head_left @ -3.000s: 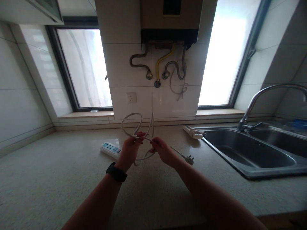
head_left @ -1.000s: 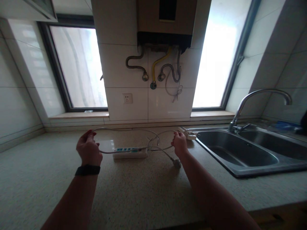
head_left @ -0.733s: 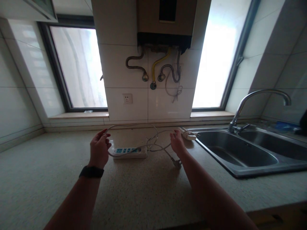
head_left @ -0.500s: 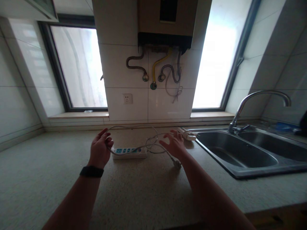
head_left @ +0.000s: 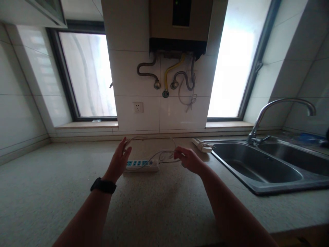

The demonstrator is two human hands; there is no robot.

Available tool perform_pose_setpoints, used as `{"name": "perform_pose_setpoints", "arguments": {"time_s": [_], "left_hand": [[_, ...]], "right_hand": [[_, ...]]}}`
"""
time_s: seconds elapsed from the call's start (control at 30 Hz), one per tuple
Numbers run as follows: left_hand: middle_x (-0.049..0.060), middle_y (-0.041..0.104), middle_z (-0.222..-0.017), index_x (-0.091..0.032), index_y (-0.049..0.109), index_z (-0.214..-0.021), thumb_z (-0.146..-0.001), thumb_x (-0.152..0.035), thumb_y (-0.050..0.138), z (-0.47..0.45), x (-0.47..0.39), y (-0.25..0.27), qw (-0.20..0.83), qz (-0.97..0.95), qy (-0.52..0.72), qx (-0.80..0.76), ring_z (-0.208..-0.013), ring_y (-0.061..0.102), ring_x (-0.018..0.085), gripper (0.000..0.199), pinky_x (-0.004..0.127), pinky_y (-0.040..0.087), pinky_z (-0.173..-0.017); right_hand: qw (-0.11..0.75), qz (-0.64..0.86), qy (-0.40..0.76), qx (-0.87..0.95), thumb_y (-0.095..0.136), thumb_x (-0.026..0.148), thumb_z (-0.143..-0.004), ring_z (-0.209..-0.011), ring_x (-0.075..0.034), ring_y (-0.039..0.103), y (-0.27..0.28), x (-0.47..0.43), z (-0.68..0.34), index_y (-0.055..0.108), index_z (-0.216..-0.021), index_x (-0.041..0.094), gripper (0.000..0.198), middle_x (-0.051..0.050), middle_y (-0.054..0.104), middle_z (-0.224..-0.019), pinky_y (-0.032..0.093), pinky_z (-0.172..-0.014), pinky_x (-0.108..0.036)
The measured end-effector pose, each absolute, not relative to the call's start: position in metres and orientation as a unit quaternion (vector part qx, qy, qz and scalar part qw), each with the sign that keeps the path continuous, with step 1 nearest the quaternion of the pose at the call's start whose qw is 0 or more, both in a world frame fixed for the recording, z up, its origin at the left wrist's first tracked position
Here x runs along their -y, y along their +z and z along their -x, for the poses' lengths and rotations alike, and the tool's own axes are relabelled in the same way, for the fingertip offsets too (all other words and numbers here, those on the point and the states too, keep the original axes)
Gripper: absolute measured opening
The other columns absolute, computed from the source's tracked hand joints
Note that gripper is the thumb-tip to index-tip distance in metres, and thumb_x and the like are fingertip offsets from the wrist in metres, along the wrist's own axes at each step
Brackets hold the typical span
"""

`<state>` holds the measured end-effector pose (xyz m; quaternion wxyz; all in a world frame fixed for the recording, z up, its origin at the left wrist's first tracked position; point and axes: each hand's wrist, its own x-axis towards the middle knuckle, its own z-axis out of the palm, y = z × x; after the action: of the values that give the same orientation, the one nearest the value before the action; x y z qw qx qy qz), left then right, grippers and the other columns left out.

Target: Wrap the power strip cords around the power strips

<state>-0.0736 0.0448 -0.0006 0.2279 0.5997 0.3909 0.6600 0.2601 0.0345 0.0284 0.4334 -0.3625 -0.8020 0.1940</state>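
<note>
Head camera, kitchen desk: both my hands work a loose white cord that lies in loops over and behind a white power strip with blue-green sockets. My right hand, fingers curled in, pinches the cord just right of the strip's end, where the loops bunch together. My left hand, a dark band at its wrist, stands on edge at the strip's other end, the thumb apart from the fingers; a stretch of the cord reaches the fingertips, but whether they clasp it I cannot tell.

The cord looks light and smooth, soft enough to bend freely yet springy enough to hold a curve, so I judge that a pinch between thumb and fingertips suits it best, taken along a single run rather than where strands cross. Its plug end I cannot make out. The strip looks rigid and fairly light, likely to shift if the cord is tugged; its long sides seem the place to hold it.

Near my right hand, a second white strip with cord about it sits at the corner of the steel sink, below the curved faucet. A wall socket is set in the tiles behind, left of hoses running down from a boxy wall unit.
</note>
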Motion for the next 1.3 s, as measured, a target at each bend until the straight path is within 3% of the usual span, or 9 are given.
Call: {"name": "perform_pose_setpoints", "arguments": {"time_s": [0.13, 0.33, 0.47, 0.7, 0.83, 0.9, 1.1, 1.2, 1.3], "left_hand": [[0.016, 0.056, -0.143, -0.026, 0.040, -0.148, -0.093, -0.041, 0.058, 0.064, -0.043, -0.007, 0.212, -0.660, 0.570, -0.440, -0.127, 0.058, 0.025, 0.060, 0.043, 0.047, -0.100], [0.014, 0.070, -0.122, -0.019, 0.063, -0.125, -0.099, -0.037, 0.042, 0.061, -0.052, -0.024, 0.115, -0.741, 0.477, -0.459, -0.115, 0.064, 0.025, 0.038, 0.046, 0.048, -0.102], [0.012, 0.071, -0.118, -0.020, 0.070, -0.116, -0.093, -0.032, 0.054, 0.052, -0.049, -0.033, 0.080, -0.786, 0.425, -0.442, -0.116, 0.062, 0.028, 0.031, 0.050, 0.043, -0.106], [0.011, 0.046, -0.154, -0.025, 0.034, -0.153, -0.092, -0.040, 0.061, -0.010, -0.024, -0.033, 0.030, -0.912, 0.243, -0.329, -0.144, 0.038, 0.029, 0.069, 0.048, 0.032, -0.115], [0.011, 0.065, -0.125, -0.021, 0.064, -0.122, -0.089, -0.036, 0.064, -0.027, -0.017, -0.029, 0.001, -0.924, 0.194, -0.329, -0.120, 0.056, 0.029, 0.036, 0.044, 0.039, -0.106], [0.010, 0.067, -0.110, -0.019, 0.068, -0.103, -0.088, -0.036, 0.066, -0.023, -0.015, -0.025, -0.005, -0.922, 0.193, -0.336, -0.108, 0.059, 0.026, 0.022, 0.040, 0.042, -0.099], [0.006, 0.066, -0.083, -0.018, 0.066, -0.068, -0.076, -0.069, 0.070, -0.009, -0.013, -0.015, -0.009, -0.932, 0.176, -0.318, -0.090, 0.060, 0.023, 0.051, 0.035, 0.041, -0.083], [0.004, 0.063, -0.069, -0.017, 0.063, -0.062, -0.088, -0.071, 0.051, -0.007, -0.013, -0.015, -0.017, -0.922, 0.176, -0.345, -0.072, 0.059, 0.019, 0.060, 0.032, 0.038, -0.071], [0.003, 0.064, -0.069, -0.018, 0.065, -0.071, -0.095, -0.063, 0.046, -0.007, -0.013, -0.015, -0.009, -0.895, 0.192, -0.402, -0.065, 0.058, 0.017, 0.054, 0.030, 0.035, -0.063]], "right_hand": [[0.587, 0.342, 0.282, 0.677, 0.059, 0.055, -0.090, -0.044, -0.010, 0.040, 0.032, -0.033, -0.256, 0.055, -0.070, 0.021, 0.040, 0.004, 0.051, -0.056, 0.030, -0.043, -0.021], [0.691, 0.272, 0.375, 0.555, 0.069, 0.054, -0.085, -0.042, -0.005, 0.032, 0.037, -0.040, -0.263, 0.049, -0.074, 0.022, 0.039, 0.006, 0.050, -0.062, 0.024, -0.037, -0.017], [0.718, 0.233, 0.436, 0.490, 0.072, 0.052, -0.083, -0.040, -0.005, 0.030, 0.045, -0.037, -0.267, 0.047, -0.078, 0.023, 0.038, 0.008, 0.050, -0.062, 0.024, -0.037, -0.017], [0.731, 0.190, 0.494, 0.430, 0.071, 0.043, -0.082, -0.042, -0.006, 0.028, 0.058, -0.029, -0.274, 0.046, -0.079, 0.023, 0.032, 0.007, 0.045, -0.060, 0.022, -0.039, -0.017], [0.766, 0.212, 0.481, 0.371, 0.062, 0.041, -0.086, -0.042, -0.006, 0.030, 0.053, -0.042, -0.285, 0.044, -0.076, 0.022, 0.028, 0.007, 0.043, -0.059, 0.024, -0.038, -0.018], [0.808, 0.230, 0.425, 0.336, 0.059, 0.042, -0.089, -0.043, -0.007, 0.034, 0.049, -0.048, -0.292, 0.042, -0.076, 0.023, 0.029, 0.006, 0.043, -0.060, 0.029, -0.039, -0.018], [0.854, 0.276, 0.292, 0.331, 0.064, 0.046, -0.086, -0.040, -0.007, 0.040, 0.044, -0.055, -0.294, 0.046, -0.080, 0.024, 0.029, 0.008, 0.051, -0.060, 0.036, -0.038, -0.019], [0.807, 0.272, 0.338, 0.401, 0.068, 0.048, -0.084, -0.038, -0.006, 0.039, 0.040, -0.052, -0.283, 0.046, -0.076, 0.023, 0.034, 0.008, 0.052, -0.057, 0.032, -0.035, -0.018], [0.756, 0.259, 0.384, 0.462, 0.069, 0.048, -0.084, -0.038, -0.007, 0.041, 0.037, -0.047, -0.270, 0.047, -0.075, 0.022, 0.035, 0.007, 0.055, -0.058, 0.031, -0.035, -0.018]]}}
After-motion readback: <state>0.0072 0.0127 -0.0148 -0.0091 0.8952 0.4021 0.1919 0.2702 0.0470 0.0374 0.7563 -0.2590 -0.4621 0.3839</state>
